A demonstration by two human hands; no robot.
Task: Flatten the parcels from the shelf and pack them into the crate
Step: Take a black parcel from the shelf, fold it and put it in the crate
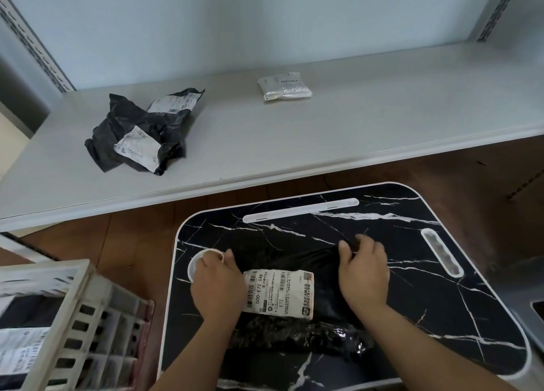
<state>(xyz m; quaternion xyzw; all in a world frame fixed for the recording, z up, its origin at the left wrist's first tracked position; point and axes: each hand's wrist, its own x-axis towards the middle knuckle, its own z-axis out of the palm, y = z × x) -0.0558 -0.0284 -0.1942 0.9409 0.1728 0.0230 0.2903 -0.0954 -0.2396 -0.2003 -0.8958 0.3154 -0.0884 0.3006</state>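
Both forearms reach in from the bottom edge onto a black marble-patterned desk (441, 302). Between the two hands lies a black plastic parcel (297, 329) with a white shipping label (279, 293) facing up. The left hand (216, 284) rests on the parcel's left end, fingers curled down over the edge of the plastic just beside the label, partly covering a round white recess (195, 265) in the desk. The right hand (363, 270) sits on the parcel's right side, its fingertips bent and pinching a fold of the black film at the far edge.

Left of the left hand, off the desk, stands a pale slatted crate (76, 326) holding dark labelled parcels; it is blurred. Beyond both hands runs a grey shelf (353, 131). On it, far ahead of the left hand, lie two crumpled black mailer bags (138, 131) touching each other, and ahead of the right hand, well apart from them, a small clear-wrapped white packet (284, 86).
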